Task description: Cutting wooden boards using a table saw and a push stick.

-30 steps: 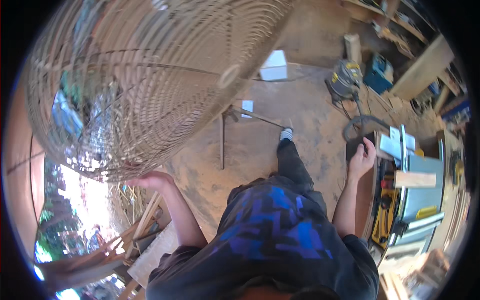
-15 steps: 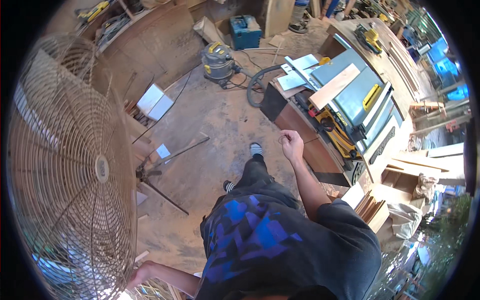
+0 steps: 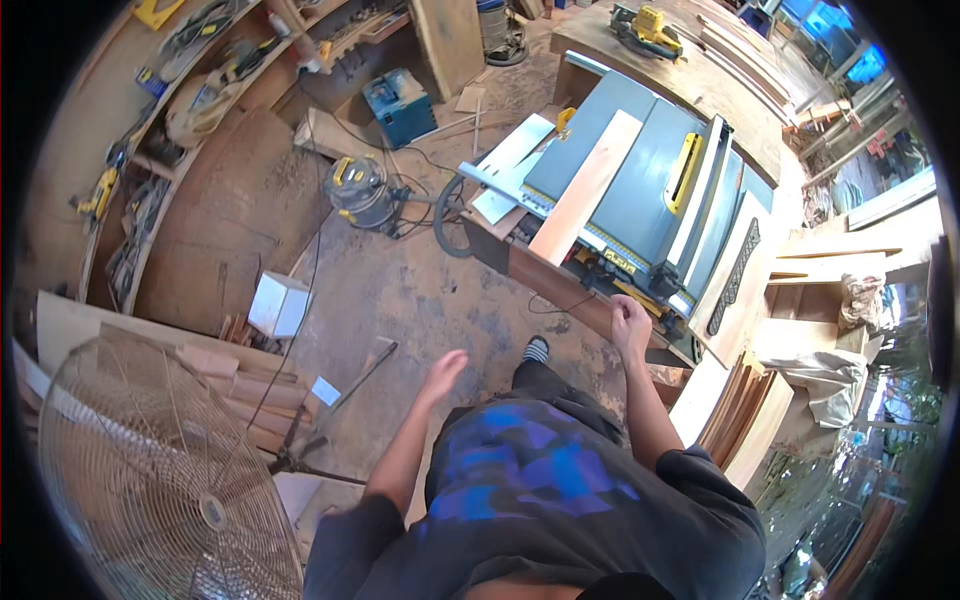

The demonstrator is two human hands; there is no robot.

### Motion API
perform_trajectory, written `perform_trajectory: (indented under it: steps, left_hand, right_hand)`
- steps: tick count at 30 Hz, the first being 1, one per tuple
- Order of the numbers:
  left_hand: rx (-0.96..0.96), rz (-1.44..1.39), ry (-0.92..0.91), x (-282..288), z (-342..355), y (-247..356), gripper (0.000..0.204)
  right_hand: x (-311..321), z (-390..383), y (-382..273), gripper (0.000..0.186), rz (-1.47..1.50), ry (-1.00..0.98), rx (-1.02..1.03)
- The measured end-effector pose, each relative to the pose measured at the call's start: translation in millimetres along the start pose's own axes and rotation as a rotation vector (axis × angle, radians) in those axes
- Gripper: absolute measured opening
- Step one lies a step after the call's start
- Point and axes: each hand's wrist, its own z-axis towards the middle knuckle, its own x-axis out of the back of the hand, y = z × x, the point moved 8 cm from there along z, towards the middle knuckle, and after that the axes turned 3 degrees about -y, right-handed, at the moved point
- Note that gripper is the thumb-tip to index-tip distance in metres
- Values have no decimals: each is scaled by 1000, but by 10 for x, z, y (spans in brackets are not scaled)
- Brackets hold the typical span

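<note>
Two bare hands: both mine, held apart ahead of my shirt (image 3: 530,465).
Left hand (image 3: 442,377): fingers extended, holding nothing; come away from the fan guard's edge since a second ago, so I judge it free.
Right hand (image 3: 631,326): fingers curled, seemingly pinching a thin dark strand (image 3: 552,312).
Strand, lie: loops out leftward from my right fingers, before the near side of the table saw (image 3: 640,222); long axis roughly crosswise.
Wire-guarded fan (image 3: 212,512): lower left, clear of both hands, round face turned up toward my view.
Pale plank (image 3: 590,185): on the saw, long axis slanting from near left to far right.
</note>
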Motion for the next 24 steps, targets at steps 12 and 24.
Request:
perform_trajectory:
  steps: [12, 24]
  left_hand:
    - [468, -380, -208, -1313, 3353, 253, 48]
    - [842, -1019, -148, -2305, 4122, 583, 49]
  right_hand:
    - [-1495, 964, -333, 54, 1052, -361, -717]
    - [89, -880, -113, 54, 1073, -226, -771]
